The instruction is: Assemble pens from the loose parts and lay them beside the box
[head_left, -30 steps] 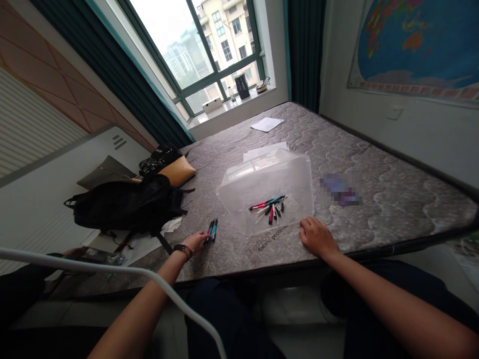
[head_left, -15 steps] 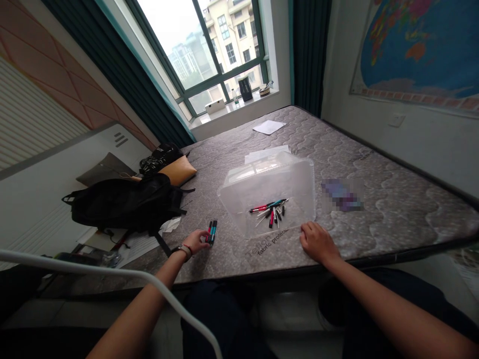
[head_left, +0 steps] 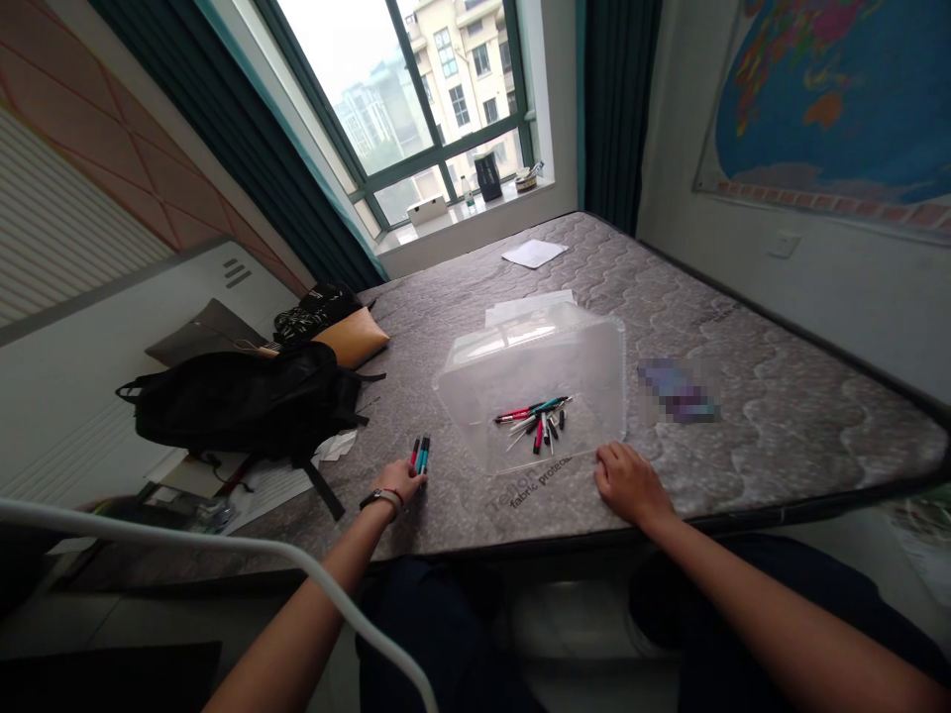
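Around your hands the mattress carries a fair amount: a black backpack sits at its left edge with a tan pouch behind it, loose papers lie under the backpack's strap, a white sheet rests far off toward the window, and a blurred purple item lies to the right of the clear plastic box. Nothing lies between your left hand and the box, and the backpack strap stays just to the left of that hand. Compared with a second ago, your left hand has drawn slightly back toward you and the small bundle of pens now sits more upright in line with your fingers; its red and teal barrels point away from you. Your left grip is closed lightly on the near ends of those pens, which rest on the mattress just left of the box. Your right hand has barely shifted: it lies knuckles up at the box's near right corner, fingers curled loosely with nothing in its grip. The box lies open on the mattress, and inside it you have a scatter of pens, red, teal, black and white, piled near its front.
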Demonstrator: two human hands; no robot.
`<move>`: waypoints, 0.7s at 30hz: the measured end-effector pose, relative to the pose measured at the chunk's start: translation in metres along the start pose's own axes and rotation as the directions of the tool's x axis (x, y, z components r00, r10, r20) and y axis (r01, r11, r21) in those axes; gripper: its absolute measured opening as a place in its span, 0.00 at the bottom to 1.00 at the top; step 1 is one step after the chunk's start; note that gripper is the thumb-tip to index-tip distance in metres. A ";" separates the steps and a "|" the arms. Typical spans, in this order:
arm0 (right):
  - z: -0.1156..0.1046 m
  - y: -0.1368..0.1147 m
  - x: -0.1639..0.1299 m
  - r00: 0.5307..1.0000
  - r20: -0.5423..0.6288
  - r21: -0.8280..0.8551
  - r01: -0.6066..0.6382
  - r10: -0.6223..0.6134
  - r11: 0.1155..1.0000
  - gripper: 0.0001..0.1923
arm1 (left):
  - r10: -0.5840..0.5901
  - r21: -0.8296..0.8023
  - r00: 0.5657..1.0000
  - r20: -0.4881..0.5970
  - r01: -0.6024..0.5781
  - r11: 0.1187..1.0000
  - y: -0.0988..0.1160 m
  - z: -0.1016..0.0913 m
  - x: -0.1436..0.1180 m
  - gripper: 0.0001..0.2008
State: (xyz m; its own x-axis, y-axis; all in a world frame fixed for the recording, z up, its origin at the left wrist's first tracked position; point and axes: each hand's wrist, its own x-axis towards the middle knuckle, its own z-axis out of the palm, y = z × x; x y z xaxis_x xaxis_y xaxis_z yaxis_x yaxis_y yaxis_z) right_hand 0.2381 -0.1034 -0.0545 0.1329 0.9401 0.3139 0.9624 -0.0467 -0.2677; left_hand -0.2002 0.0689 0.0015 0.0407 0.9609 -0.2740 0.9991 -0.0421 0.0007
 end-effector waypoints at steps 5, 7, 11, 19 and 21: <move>-0.004 -0.002 0.000 1.000 0.005 -0.002 -0.006 0.006 1.000 0.04 | -0.020 -0.062 0.999 -0.027 0.018 0.998 0.001 0.001 -0.006 0.13; -0.006 -0.002 0.000 1.000 0.008 -0.007 -0.005 0.005 1.000 0.04 | -0.016 -0.104 0.999 -0.044 0.012 0.994 0.000 0.003 -0.007 0.11; -0.004 -0.003 0.000 1.000 0.020 -0.017 -0.017 0.017 1.000 0.04 | -0.027 -0.180 0.996 -0.082 0.012 0.984 -0.009 0.007 -0.005 0.09; -0.004 -0.002 0.000 1.000 0.019 -0.021 -0.018 0.018 1.000 0.03 | 0.029 -0.188 0.971 -0.239 -0.075 0.979 -0.028 0.001 -0.006 0.18; -0.005 -0.003 0.000 1.000 0.020 -0.024 -0.017 0.018 1.000 0.03 | 0.015 -0.203 0.977 -0.212 -0.059 0.977 -0.031 0.003 -0.006 0.18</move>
State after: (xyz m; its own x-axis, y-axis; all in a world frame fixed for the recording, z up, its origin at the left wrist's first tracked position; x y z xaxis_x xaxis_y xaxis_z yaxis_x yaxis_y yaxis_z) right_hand 0.2366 -0.1052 -0.0496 0.1450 0.9457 0.2909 0.9654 -0.0709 -0.2508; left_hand -0.2312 0.0632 0.0000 0.0572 0.9963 -0.0637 0.9764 -0.0425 0.2117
